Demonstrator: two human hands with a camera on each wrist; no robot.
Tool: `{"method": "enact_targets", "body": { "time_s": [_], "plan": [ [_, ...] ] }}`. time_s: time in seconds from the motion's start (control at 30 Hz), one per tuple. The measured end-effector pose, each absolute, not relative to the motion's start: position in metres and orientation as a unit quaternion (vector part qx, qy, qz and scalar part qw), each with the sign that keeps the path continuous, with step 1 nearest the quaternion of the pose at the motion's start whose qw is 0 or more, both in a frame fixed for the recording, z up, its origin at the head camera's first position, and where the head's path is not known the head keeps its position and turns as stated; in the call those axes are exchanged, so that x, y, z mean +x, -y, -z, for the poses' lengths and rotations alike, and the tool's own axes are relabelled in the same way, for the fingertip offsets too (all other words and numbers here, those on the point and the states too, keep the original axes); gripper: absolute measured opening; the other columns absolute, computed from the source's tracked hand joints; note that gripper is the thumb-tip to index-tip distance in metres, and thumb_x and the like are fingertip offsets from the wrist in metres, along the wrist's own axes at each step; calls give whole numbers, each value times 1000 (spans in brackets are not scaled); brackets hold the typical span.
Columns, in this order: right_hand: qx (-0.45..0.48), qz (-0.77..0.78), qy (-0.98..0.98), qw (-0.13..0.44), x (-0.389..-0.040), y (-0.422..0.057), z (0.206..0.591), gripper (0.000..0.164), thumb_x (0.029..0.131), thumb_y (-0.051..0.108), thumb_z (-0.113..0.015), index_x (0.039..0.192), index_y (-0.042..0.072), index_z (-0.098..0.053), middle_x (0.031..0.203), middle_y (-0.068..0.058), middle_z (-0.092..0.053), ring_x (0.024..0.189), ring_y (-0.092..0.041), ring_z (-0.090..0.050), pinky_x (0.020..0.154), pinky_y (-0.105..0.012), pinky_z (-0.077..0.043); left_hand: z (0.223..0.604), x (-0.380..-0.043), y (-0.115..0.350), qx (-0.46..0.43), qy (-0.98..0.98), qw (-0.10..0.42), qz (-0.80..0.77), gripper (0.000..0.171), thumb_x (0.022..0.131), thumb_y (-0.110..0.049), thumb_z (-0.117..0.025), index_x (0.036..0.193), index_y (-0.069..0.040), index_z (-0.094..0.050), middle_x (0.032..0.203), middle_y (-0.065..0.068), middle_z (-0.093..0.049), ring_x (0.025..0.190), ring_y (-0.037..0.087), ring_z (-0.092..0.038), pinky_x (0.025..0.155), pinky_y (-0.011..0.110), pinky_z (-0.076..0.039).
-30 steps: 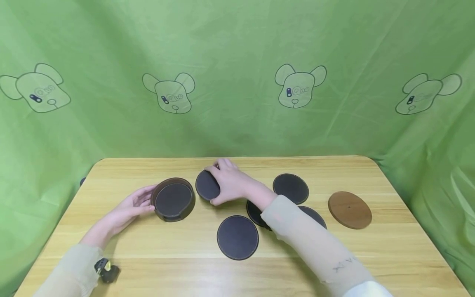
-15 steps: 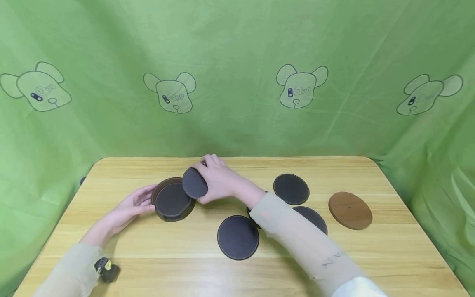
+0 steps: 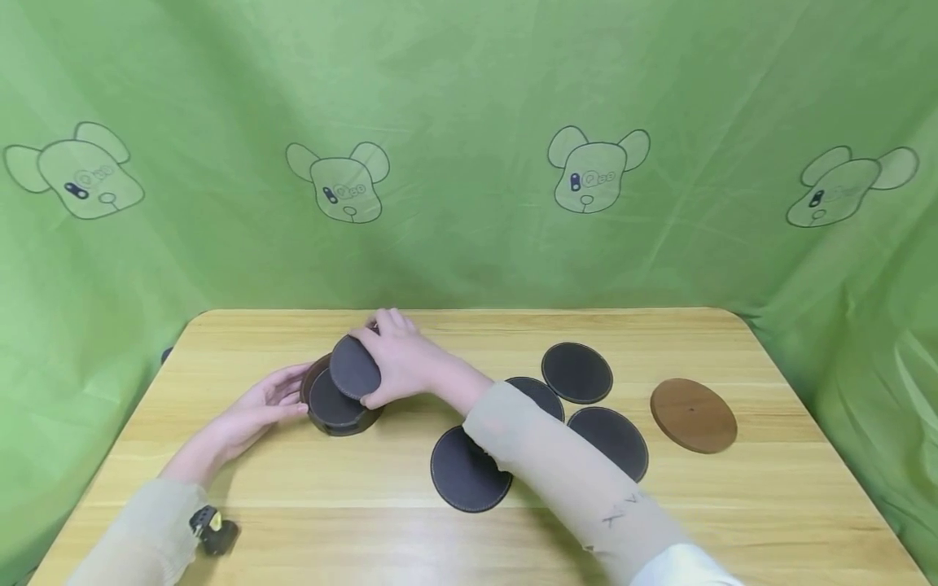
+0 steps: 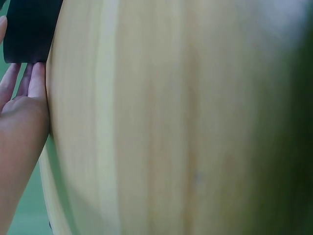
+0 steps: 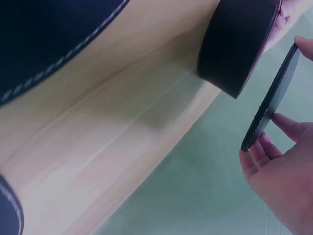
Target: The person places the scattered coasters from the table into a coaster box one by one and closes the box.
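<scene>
A round dark coaster (image 3: 355,369) is gripped at its edges by my right hand (image 3: 406,364), tilted over the right part of a round dark brown coaster holder (image 3: 344,429). In the right wrist view, thumb and fingers pinch the rim of this coaster (image 5: 272,97), which is apart from the holder wall (image 5: 238,44). Another dark coaster (image 3: 330,407) lies inside the holder. My left hand (image 3: 252,413) holds the holder's left side between thumb and fingers. In the left wrist view, those fingers (image 4: 36,83) reach under the dark holder wall (image 4: 32,32).
Several dark stitched coasters lie on the wooden table (image 3: 330,505): a front one (image 3: 465,476), partly behind the right sleeve, and others (image 3: 576,373) to the right. A brown wooden-looking disc (image 3: 692,415) lies further right. Green cloth (image 3: 469,244) hangs behind and at both sides.
My right hand has lifted the coaster off the table and carried it left, from beside the holder to over it. The left hand and the holder stay in place.
</scene>
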State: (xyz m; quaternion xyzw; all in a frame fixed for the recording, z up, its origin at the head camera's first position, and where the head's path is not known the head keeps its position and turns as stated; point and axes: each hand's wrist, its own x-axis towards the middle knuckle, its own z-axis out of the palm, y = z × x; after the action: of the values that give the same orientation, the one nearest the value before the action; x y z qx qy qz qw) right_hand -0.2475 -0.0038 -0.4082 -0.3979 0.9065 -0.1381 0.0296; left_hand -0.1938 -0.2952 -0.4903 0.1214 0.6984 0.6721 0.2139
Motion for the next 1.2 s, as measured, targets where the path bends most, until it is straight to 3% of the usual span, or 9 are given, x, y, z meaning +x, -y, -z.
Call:
{"method": "enact_targets", "body": {
  "time_s": [0.13, 0.3, 0.43, 0.57, 0.63, 0.73, 0.83, 1.1, 1.2],
  "plan": [
    [-401, 131, -906, 30, -245, 13, 411, 97, 73, 50, -91, 154, 13, -50, 148, -16, -46, 136, -29, -41, 122, -46, -41, 491, -195, 295, 121, -703, 215, -667, 78, 102, 0, -63, 165, 6, -19, 140, -22, -56, 127, -7, -60, 109, 10, -49],
    [-399, 111, -909, 39, -243, 22, 414, 100, 75, 53, -89, 156, 13, -48, 149, -15, -46, 137, -28, -41, 121, -44, -42, 490, -195, 295, 118, -707, 215, -663, 79, 101, 0, -64, 165, 7, -18, 140, -21, -55, 126, -9, -60, 108, 9, -49],
    [-398, 94, -912, 43, -240, 29, 416, 100, 75, 55, -88, 157, 14, -48, 150, -14, -46, 136, -27, -42, 118, -41, -44, 488, -194, 294, 116, -707, 217, -663, 80, 101, 0, -64, 165, 8, -16, 156, -1, -52, 126, -10, -59, 109, 9, -47],
    [-402, 83, -911, 46, -237, 34, 419, 99, 76, 57, -87, 157, 15, -49, 148, -12, -47, 135, -25, -42, 118, -39, -44, 486, -192, 293, 120, -702, 216, -668, 81, 101, 1, -65, 164, 9, -15, 169, 25, -33, 127, -10, -59, 109, 8, -47],
    [-403, 78, -910, 49, -235, 37, 419, 99, 76, 58, -87, 157, 15, -49, 147, -12, -48, 134, -25, -42, 119, -39, -43, 485, -192, 294, 122, -700, 216, -670, 81, 101, 0, -64, 164, 9, -15, 167, 21, -37, 127, -10, -59, 109, 8, -47],
    [-403, 73, -911, 51, -233, 40, 421, 97, 76, 58, -87, 156, 16, -51, 146, -10, -49, 133, -24, -43, 119, -37, -43, 485, -191, 294, 123, -697, 217, -673, 79, 102, 1, -63, 164, 9, -15, 157, 1, -49, 127, -10, -59, 109, 8, -48],
    [-402, 68, -912, 50, -232, 43, 422, 95, 76, 59, -86, 154, 16, -53, 144, -9, -50, 132, -23, -43, 118, -35, -43, 485, -192, 294, 125, -695, 218, -674, 79, 102, 1, -63, 165, 9, -15, 149, -12, -50, 127, -9, -58, 109, 9, -48],
    [-394, 54, -916, 43, -231, 49, 424, 94, 74, 61, -87, 151, 16, -57, 138, -7, -52, 127, -21, -44, 113, -31, -43, 485, -192, 293, 120, -697, 218, -672, 81, 101, 1, -64, 165, 10, -15, 159, 4, -45, 127, -9, -58, 109, 9, -49],
    [-391, 51, -918, 41, -231, 51, 425, 92, 73, 61, -87, 149, 17, -58, 136, -7, -53, 126, -21, -44, 110, -31, -44, 485, -192, 293, 119, -698, 218, -672, 81, 101, 1, -64, 164, 10, -15, 157, 1, -47, 127, -10, -59, 109, 9, -49]
  ]
}}
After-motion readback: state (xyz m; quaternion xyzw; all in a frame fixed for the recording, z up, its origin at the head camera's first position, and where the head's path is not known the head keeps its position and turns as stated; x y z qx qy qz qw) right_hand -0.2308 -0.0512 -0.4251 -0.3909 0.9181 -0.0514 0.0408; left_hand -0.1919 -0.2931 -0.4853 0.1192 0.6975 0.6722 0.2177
